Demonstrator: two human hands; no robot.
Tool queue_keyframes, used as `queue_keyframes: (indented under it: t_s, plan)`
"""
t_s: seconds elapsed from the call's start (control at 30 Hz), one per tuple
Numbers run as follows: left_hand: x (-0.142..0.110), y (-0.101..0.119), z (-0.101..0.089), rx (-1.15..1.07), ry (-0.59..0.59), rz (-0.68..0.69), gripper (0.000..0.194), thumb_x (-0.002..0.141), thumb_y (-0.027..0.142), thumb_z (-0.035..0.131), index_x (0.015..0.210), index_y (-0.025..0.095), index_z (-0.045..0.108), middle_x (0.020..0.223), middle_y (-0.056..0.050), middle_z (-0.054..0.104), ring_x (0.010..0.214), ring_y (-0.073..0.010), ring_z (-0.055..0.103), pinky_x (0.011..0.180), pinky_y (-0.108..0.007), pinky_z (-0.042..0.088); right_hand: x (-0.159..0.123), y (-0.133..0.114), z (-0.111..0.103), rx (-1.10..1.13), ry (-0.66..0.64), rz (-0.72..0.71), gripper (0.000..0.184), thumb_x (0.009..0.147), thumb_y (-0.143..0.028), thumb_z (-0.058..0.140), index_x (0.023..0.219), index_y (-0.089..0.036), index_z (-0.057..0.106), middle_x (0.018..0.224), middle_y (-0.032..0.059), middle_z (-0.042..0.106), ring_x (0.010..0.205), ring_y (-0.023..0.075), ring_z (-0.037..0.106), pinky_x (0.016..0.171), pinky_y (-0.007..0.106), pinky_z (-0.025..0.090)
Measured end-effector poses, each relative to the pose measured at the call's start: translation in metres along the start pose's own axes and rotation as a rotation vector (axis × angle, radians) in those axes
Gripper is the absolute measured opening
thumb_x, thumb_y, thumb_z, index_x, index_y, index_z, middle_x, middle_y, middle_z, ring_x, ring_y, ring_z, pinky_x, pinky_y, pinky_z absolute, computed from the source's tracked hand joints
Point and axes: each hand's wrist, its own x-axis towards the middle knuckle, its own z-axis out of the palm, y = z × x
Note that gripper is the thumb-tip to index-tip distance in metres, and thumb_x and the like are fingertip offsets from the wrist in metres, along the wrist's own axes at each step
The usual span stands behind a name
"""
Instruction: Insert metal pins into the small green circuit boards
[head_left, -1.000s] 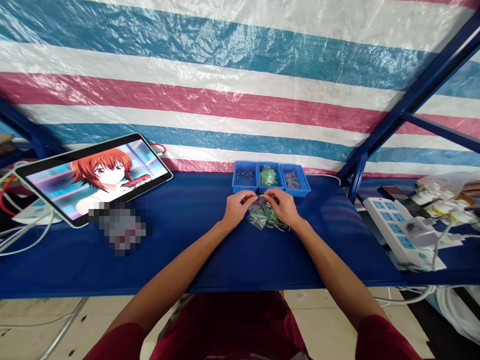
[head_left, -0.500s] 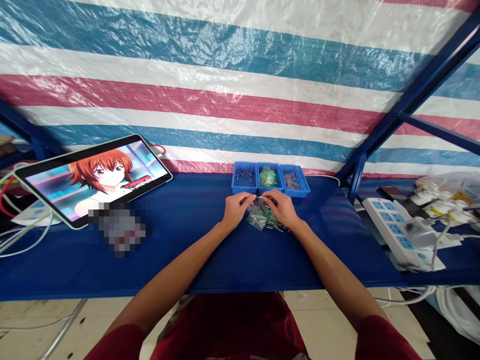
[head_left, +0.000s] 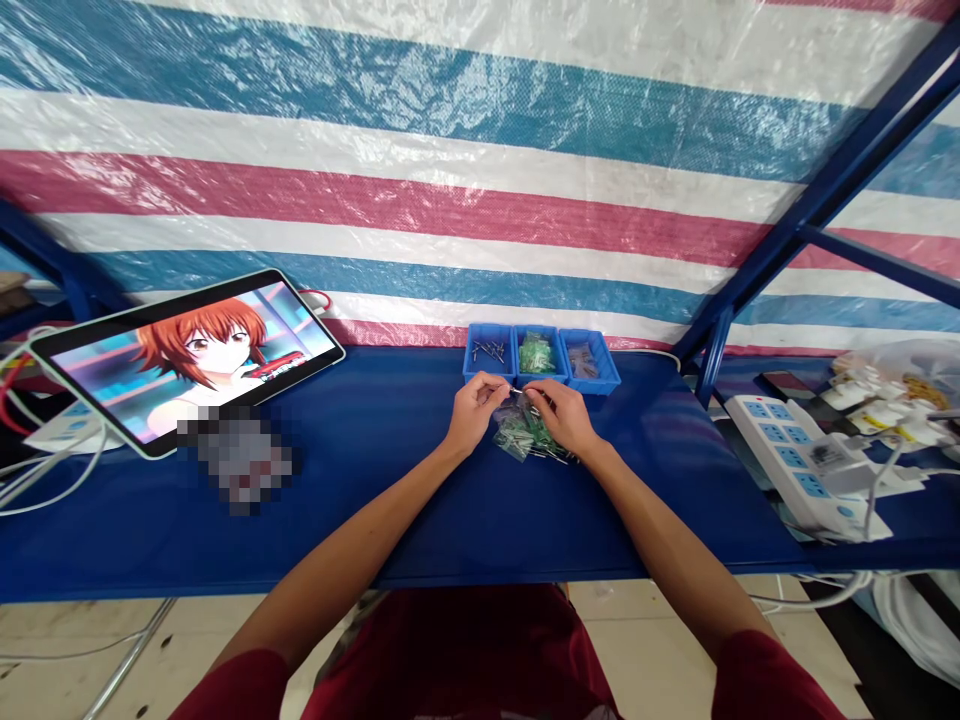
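My left hand (head_left: 472,410) and my right hand (head_left: 561,412) meet over a small pile of green parts in clear plastic (head_left: 525,435) on the blue table (head_left: 390,490). Both hands are closed in a pinch, fingertips almost touching, around a tiny thin piece (head_left: 516,392) too small to name. Just behind them stand three blue bins in a row: the left bin (head_left: 488,352) holds small dark metal pieces, the middle bin (head_left: 538,353) green parts, the right bin (head_left: 589,360) greyish parts.
A tablet (head_left: 187,350) showing a cartoon leans at the left, with white cables (head_left: 45,470) beside it. A white power strip (head_left: 806,465) and a heap of white plugs (head_left: 892,400) lie at the right. A striped tarp (head_left: 450,170) backs the table.
Both hands stay over the pile; the fingertips have shifted slightly, working the tiny piece between them. Nothing else has moved.
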Motion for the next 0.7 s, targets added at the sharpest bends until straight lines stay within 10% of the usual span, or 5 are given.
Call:
queue_keyframes:
  t_s: [0.43, 0.7]
  plan:
    - [-0.0020, 0.0027, -0.0085, 0.435, -0.182, 0.262, 0.025, 0.093, 0.039, 0.052, 0.095, 0.018, 0.066, 0.087, -0.004, 0.070, 0.074, -0.0150, 0.064, 0.073, -0.024, 0.048, 0.0004, -0.0015, -0.0029, -0.019, 0.105, 0.066, 0.040, 0.098, -0.043, 0.039, 0.096, -0.017, 0.068, 0.082, 0.0086, 0.071, 0.075, 0.0202, 0.067, 0.070, 0.031, 0.051]
    - [-0.0030, 0.0055, -0.0054, 0.236, -0.024, 0.031, 0.023, 0.084, 0.040, 0.064, 0.089, 0.018, 0.063, 0.061, 0.004, 0.055, 0.051, -0.0093, 0.048, 0.054, -0.021, 0.041, 0.0006, -0.0015, -0.0034, 0.016, -0.020, 0.013, 0.033, 0.095, -0.045, 0.047, 0.098, -0.020, 0.068, 0.081, 0.0067, 0.069, 0.062, 0.0163, 0.059, 0.062, 0.029, 0.049]
